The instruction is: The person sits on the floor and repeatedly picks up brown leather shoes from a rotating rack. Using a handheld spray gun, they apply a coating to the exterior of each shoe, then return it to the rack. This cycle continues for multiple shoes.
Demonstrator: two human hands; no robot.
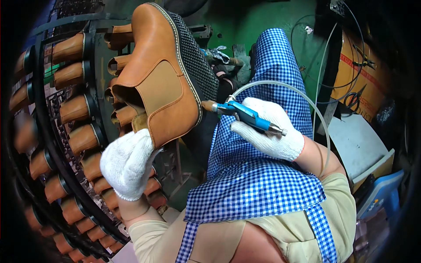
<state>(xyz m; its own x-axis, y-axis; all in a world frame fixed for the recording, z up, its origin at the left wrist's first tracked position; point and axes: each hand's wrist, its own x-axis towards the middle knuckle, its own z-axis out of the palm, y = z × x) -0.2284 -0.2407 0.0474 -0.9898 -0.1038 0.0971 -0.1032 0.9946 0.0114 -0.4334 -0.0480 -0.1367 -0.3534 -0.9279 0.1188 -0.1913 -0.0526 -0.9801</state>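
A tan ankle boot [164, 83] with an elastic side panel, pale welt stitching and a black textured sole [193, 52] hangs tilted left of centre, toe up and away from me. My left hand [128, 162], in a white knit glove, is closed on the top edge near its heel. My right hand [274, 127], also gloved, grips a blue nozzle gun [247, 115] fed by a clear hose [302, 94]. Its brownish tip [208, 105] points left at the heel, at or very near the welt seam; contact cannot be made out. The right fingertips are partly hidden.
A black rack [41, 109] with rows of similar tan boots [81, 140] fills the left. My blue checked apron [245, 193] covers my lap. At right are a cardboard box [362, 79] with scissors [354, 100] and pliers [364, 61], a white board [355, 140] and a blue plastic object [383, 193].
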